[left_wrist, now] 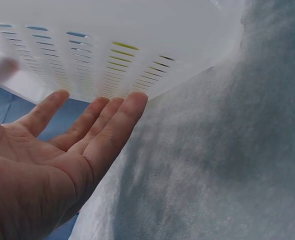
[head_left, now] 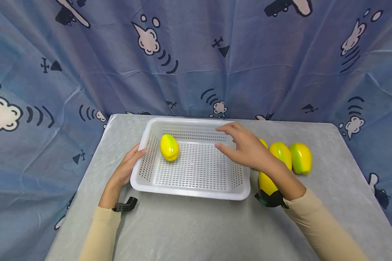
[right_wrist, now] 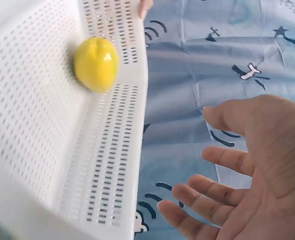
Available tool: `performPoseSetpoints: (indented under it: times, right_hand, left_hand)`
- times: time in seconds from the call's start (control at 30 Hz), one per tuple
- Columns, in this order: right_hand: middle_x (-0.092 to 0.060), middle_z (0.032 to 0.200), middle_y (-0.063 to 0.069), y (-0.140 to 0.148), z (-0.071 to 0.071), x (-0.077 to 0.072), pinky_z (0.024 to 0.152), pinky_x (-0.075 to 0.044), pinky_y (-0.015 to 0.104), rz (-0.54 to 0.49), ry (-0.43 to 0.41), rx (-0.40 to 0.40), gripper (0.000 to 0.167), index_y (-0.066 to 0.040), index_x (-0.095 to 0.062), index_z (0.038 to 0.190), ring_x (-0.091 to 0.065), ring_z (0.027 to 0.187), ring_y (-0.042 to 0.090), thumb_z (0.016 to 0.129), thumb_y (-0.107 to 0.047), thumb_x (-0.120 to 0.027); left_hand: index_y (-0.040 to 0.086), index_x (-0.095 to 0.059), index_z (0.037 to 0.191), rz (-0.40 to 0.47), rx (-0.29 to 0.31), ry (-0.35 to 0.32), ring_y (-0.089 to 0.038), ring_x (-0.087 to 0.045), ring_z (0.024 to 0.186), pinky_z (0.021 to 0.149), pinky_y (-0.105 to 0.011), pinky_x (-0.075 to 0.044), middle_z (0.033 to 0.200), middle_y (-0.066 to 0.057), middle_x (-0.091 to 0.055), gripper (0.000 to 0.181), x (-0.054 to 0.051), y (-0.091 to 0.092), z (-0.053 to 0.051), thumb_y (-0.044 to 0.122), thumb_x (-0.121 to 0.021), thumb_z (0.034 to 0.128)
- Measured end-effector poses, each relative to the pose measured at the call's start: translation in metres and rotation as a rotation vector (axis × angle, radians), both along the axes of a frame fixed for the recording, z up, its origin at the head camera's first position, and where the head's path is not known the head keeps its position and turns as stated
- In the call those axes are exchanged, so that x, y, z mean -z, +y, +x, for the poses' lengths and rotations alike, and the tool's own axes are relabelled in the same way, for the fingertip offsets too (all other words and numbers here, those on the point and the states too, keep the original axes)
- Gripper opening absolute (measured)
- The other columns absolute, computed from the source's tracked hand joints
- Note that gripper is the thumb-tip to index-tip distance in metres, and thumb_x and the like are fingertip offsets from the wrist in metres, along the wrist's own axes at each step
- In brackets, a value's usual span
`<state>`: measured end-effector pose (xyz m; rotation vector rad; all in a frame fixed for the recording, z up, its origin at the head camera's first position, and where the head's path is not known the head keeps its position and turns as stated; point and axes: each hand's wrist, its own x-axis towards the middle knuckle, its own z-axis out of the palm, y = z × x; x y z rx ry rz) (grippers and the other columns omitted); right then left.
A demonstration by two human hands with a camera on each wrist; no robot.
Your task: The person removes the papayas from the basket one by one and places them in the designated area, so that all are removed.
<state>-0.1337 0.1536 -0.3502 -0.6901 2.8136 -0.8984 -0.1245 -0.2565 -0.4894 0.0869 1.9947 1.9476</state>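
Note:
A white perforated plastic basket (head_left: 189,194) rests on the table, with one yellow-green mango (head_left: 170,148) lying toward its left end. My left hand (head_left: 125,168) grips the basket's left end, thumb over the rim. In the left wrist view the fingers (left_wrist: 115,132) touch the outside of the wall. Above the basket's right end, my right hand (head_left: 248,146) hovers with parted fingers and nothing in it. The right wrist view shows that hand (right_wrist: 257,170) apart from the basket rim (right_wrist: 140,125).
Several more mangoes (head_left: 301,158) sit on the table right of the basket, partly hidden behind the right hand and forearm. A grey cloth covers the table (head_left: 189,228). Behind it hangs a blue patterned curtain (head_left: 189,72). Each wrist wears a black strap (head_left: 125,205).

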Motion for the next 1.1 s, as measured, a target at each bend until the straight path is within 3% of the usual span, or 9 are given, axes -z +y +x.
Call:
performPoseSetpoints:
  times: [0.3, 0.67, 1.1]
  right_hand:
    - [-0.056, 0.149, 0.013, -0.025, -0.014, 0.005, 0.096, -0.062, 0.051, -0.023, -0.022, -0.052, 0.053, -0.012, -0.059, 0.149, -0.061, 0.132, 0.034, 0.101, -0.032, -0.072]
    - [-0.053, 0.151, 0.015, -0.046, -0.028, 0.015, 0.096, -0.062, 0.048, -0.026, -0.044, -0.097, 0.054, -0.012, -0.058, 0.150, -0.060, 0.131, 0.033, 0.101, -0.030, -0.072]
    - [-0.055, 0.152, 0.013, -0.069, -0.033, 0.031, 0.106, -0.058, 0.052, -0.006, -0.081, -0.130, 0.056, -0.015, -0.056, 0.152, -0.061, 0.134, 0.033, 0.101, -0.034, -0.071]
  left_hand:
    - [0.016, -0.019, 0.171, 0.026, 0.000, 0.005, -0.032, -0.065, 0.124, 0.094, -0.045, -0.063, 0.158, -0.033, -0.042, 0.066, -0.001, 0.001, -0.002, 0.040, -0.043, 0.1140]
    - [0.016, -0.017, 0.171, 0.019, 0.001, -0.003, -0.040, -0.060, 0.132, 0.098, -0.047, -0.062, 0.161, -0.031, -0.040, 0.066, 0.001, 0.001, -0.003, 0.039, -0.042, 0.1142]
    - [0.017, -0.018, 0.171, 0.010, -0.015, -0.016, -0.041, -0.059, 0.132, 0.098, -0.049, -0.062, 0.161, -0.031, -0.041, 0.066, 0.001, 0.000, -0.001, 0.040, -0.043, 0.1138]
